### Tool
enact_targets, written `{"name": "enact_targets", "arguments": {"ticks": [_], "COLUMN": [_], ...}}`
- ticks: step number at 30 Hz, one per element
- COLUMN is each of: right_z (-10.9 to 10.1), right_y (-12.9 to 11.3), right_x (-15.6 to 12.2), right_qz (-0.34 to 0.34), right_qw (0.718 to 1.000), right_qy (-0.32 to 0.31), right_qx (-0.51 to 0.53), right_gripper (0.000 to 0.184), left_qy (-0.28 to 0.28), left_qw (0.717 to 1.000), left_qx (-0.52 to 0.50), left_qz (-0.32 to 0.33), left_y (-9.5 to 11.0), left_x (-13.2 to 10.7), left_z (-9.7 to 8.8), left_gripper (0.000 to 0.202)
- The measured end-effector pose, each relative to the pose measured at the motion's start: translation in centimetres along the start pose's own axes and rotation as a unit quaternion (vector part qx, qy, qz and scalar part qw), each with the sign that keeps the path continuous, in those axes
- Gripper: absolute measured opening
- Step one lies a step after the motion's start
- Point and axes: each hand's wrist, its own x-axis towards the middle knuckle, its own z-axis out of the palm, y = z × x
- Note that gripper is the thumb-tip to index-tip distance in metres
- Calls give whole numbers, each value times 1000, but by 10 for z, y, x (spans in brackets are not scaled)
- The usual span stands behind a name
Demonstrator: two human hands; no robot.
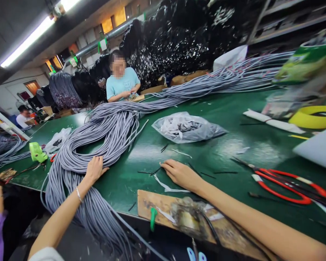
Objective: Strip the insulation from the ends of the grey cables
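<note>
A thick bundle of grey cables (111,123) lies looped across the green table, with one end hanging over the front edge. My left hand (96,168) is closed on the near side of the loop, fingers curled over the cables and thumb sticking out to the right. Further right, my right hand (179,174) is low over the tabletop with its fingertips drawn together. Those fingertips meet one end of a thin black strip (156,172); whether they pinch it is too small to tell. A white strip (168,187) curls just below that hand.
A clear bag of scraps (183,127) sits mid-table. Red-handled scissors (288,185) and a yellow tape roll (315,116) lie right. A wooden board (145,203) with a taped device is at the front edge. A green fan (37,152) stands left. A co-worker (122,81) sits opposite.
</note>
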Motion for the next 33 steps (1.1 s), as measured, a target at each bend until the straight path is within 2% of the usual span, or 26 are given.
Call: {"name": "enact_targets", "arguments": {"ticks": [3,7,11,14,16,18,20,23,25,27,30,33], "right_z": [-3,-6,-7,-6,-5,-5,-7,-16,-24,-34,-47,-56], "right_y": [0,2,7,9,7,2,-5,-11,-8,-2,8,11], "right_x": [-1,-2,-3,-2,-1,1,5,10,13,13,7,-6], "right_qz": [7,16,31,36,42,53,54,36,36,50,91,146], "right_qw": [1000,1000,999,999,999,998,998,996,994,993,992,988], "right_qy": [-2,4,7,5,2,-6,-29,-75,-97,-105,-85,-46], "right_qx": [-11,-18,-18,-22,-30,-32,-16,21,35,35,25,27], "right_gripper": [30,28,29,29,30,33,34,32,27,24,21,17], "left_qy": [21,57,103,203,249,263,244,202,191,193,193,201], "left_qw": [1000,998,993,967,946,934,937,960,972,979,977,963], "left_qx": [7,24,30,49,64,57,52,59,47,3,-92,-168], "left_qz": [5,19,54,147,196,237,243,187,127,67,-26,-59], "left_y": [-8,-31,-55,-71,-81,-93,-106,-126,-136,-137,-115,-67], "left_x": [-4,-6,-15,-20,-25,-36,-55,-96,-124,-147,-163,-152], "left_z": [-6,-22,-29,-23,-16,-9,-2,7,12,13,3,-13], "left_gripper": [26,19,27,27,21,24,41,62,66,68,69,66]}}
